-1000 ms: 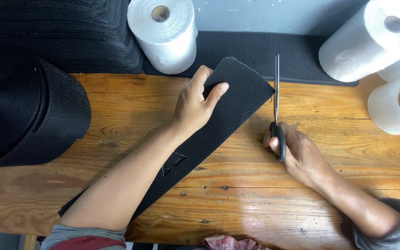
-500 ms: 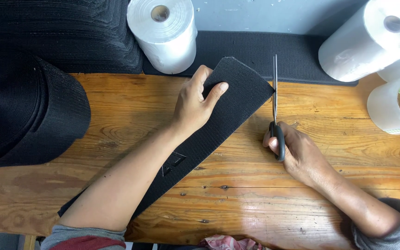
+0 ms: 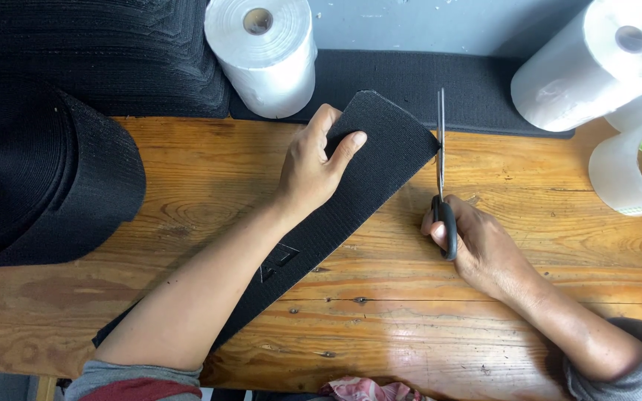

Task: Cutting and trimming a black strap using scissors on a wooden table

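Note:
A wide black webbing strap (image 3: 380,171) lies diagonally across the wooden table (image 3: 380,327), its far end near the back edge. My left hand (image 3: 313,167) presses flat on the strap's far end, thumb spread toward the right. My right hand (image 3: 477,245) grips the black handles of a pair of scissors (image 3: 441,148). The blades point away from me, closed or nearly closed, their edge touching the strap's right corner. A thin triangular outline is marked on the strap beside my left forearm.
A big roll of black webbing (image 3: 39,178) fills the left side. A white roll (image 3: 265,52) stands at the back, another white roll (image 3: 596,67) lies at the back right, with a clear tape roll (image 3: 633,163) below it. Black matting (image 3: 410,82) lines the rear.
The scissors have shifted slightly left, bringing the blades against the strap's right corner. My left hand has stayed pressed on the strap.

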